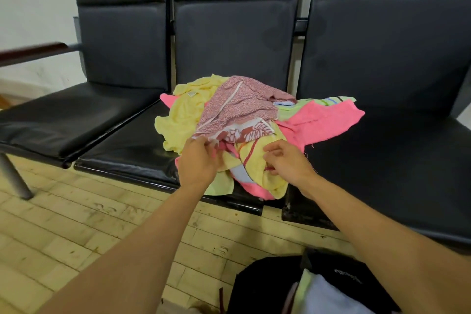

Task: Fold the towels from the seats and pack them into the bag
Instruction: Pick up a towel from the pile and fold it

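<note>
Left hand (197,160) pinched maroon towel (237,107) edge; right hand (286,163) curled into yellow towel (257,163). Best lifted maroon clear of pile first

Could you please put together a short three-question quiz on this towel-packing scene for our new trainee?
1. True or false: the towel pile lies on the leftmost seat.
2. Which towel does the left hand pinch? A) the mauve patterned towel B) the pink towel C) a blue one
3. Fill in: the black bag stands on the ____ in front of the seats, with some light cloth already inside.

Key
1. False: it lies on the middle seat, spilling over onto the right one.
2. A, at its near edge.
3. Floor. The right hand pinches at the yellow towel.
</note>
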Available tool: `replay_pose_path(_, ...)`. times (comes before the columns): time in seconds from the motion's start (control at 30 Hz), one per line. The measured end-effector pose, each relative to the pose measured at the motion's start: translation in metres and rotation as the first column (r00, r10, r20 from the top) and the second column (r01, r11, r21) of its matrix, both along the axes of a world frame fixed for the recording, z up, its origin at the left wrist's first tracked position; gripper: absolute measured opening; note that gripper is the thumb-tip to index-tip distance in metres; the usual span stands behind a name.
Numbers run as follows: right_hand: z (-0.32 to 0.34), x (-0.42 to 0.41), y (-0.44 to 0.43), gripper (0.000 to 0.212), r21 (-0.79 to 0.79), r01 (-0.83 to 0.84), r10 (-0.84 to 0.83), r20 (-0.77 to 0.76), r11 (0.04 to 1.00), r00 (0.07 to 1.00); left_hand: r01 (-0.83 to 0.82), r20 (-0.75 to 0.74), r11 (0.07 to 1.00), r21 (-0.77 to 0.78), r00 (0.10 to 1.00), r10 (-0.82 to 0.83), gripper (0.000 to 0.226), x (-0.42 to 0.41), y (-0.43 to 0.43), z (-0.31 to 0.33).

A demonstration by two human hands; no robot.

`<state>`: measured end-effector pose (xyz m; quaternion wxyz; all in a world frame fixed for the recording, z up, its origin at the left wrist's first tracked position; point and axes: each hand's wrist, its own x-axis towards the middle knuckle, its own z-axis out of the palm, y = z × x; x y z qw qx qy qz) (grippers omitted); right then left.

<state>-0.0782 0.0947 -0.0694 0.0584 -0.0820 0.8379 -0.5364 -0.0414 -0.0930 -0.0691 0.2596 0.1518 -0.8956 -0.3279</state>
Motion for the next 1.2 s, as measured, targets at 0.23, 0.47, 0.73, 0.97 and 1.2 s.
replay_pose_path(0.23, 0.011, 0.009, -0.001, 0.01, -0.059, 0.021, -0.02, 0.017, 0.998, 1.0, 0.099, -0.099, 0.82, 0.564, 0.994, -0.052, 0.021, 0.016, 0.025, 0.043)
replay_pose_path(0.47, 0.035, 0.011, -0.012, 0.051, -0.655, 0.172, 0.151, 0.406, 0.736, 0.901, 0.425, -0.184, 0.553, 0.717, 0.88, -0.438, 0.031, 0.038, 0.045, 0.064)
replay_pose_path(0.73, 0.05, 0.008, 0.009, 0.033, -0.619, 0.422, -0.069, 0.51, 0.662, 0.857, 0.455, -0.003, 0.574, 0.681, 0.785, -0.619, 0.025, 0.042, 0.063, 0.062)
replay_pose_path(0.97, 0.083, 0.031, 0.07, 0.037, -0.591, 0.435, -0.189, 0.432, 0.679, 0.882, 0.267, -0.042, 0.534, 0.803, 0.918, -0.395, 0.017, 0.031, 0.112, 0.061)
replay_pose_path(1.2, 0.102, 0.081, 0.158, 0.027, -0.514, 0.31, -0.14, 0.342, 0.8, 0.929, 0.188, -0.065, 0.199, 0.962, 0.863, -0.5, 0.023, 0.027, 0.169, 0.052)
